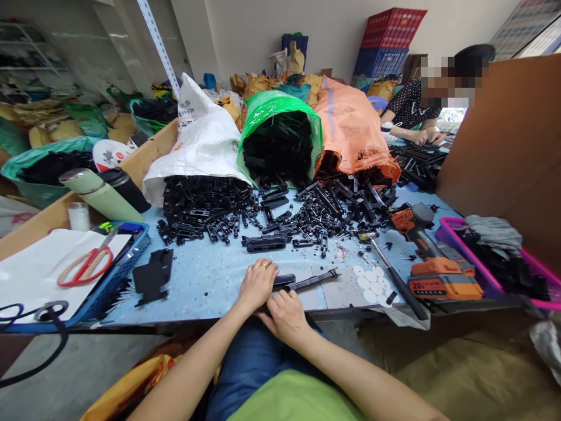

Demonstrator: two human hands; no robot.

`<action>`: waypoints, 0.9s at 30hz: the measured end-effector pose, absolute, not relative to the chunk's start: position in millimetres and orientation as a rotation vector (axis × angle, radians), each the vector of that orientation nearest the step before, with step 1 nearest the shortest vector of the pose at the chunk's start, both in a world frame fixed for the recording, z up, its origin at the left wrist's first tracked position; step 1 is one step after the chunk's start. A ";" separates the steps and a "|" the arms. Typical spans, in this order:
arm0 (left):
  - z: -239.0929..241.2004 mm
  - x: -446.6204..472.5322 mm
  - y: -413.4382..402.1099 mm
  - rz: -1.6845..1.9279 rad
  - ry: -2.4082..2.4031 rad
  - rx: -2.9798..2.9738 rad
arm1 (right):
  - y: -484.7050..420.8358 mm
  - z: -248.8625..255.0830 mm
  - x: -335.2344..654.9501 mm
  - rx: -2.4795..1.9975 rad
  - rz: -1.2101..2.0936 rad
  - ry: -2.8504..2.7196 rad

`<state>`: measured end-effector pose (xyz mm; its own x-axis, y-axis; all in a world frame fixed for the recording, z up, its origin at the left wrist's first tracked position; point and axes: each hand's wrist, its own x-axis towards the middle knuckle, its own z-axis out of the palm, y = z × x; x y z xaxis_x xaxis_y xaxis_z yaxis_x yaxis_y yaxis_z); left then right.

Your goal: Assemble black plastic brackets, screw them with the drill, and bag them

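Note:
Close to the table's front edge, my left hand (258,285) is closed over the left end of a long black plastic part (313,279), with a ring on one finger. My right hand (287,316) is curled against the near side of the same part, fingers bent and close to my left hand. The part's narrow arm reaches out to the right and ends in a small fork. Its left end is hidden under my fingers. Just beyond my hands lies a similar black plastic part (265,242).
Black parts and screws (313,216) spill from white (197,140), green (280,105) and orange sacks (350,123). On the right lie a hammer (397,278), a cordless drill (438,257) and a pink basket (491,275). Red-handled scissors (87,266) lie left. A co-worker (416,111) sits behind cardboard (504,140).

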<state>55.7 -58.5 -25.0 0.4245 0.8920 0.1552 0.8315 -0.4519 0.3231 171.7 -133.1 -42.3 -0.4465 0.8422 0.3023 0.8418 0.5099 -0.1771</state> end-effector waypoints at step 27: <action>-19.8 45.5 -101.9 0.656 2.074 2.287 | -105.4 -10.2 209.1 -1.372 0.144 -2.272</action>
<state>45.5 -101.9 -19.8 0.0497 0.9492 0.3107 0.9553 -0.1360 0.2626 209.1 -105.4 -10.2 -0.3827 0.8572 0.3446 0.8067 0.4919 -0.3276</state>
